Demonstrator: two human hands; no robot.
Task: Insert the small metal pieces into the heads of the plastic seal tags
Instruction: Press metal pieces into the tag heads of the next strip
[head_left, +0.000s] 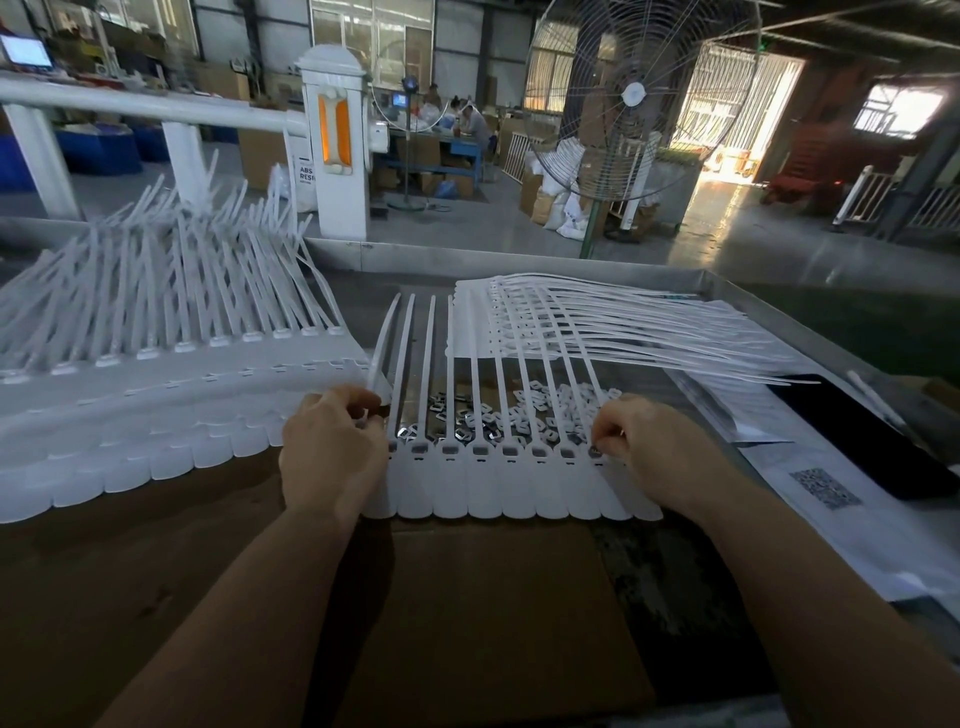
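Observation:
A joined strip of white plastic seal tags (511, 486) lies flat in front of me, heads in a row and tails pointing away. Small shiny metal pieces (470, 415) lie scattered behind the heads, under the tails. My left hand (332, 452) has curled fingers at the strip's left end and pinches the leftmost tag's tail near its head. My right hand (654, 447) pinches a small metal piece at the rightmost head (596, 453) with curled fingertips. Dark inserts show in several heads.
A long pile of tag strips (156, 374) lies at the left. More strips (597, 322) lie at the back right. White papers with a QR code (826, 488) and a black flat object (872, 441) sit at the right. Brown cardboard (467, 597) covers the near table.

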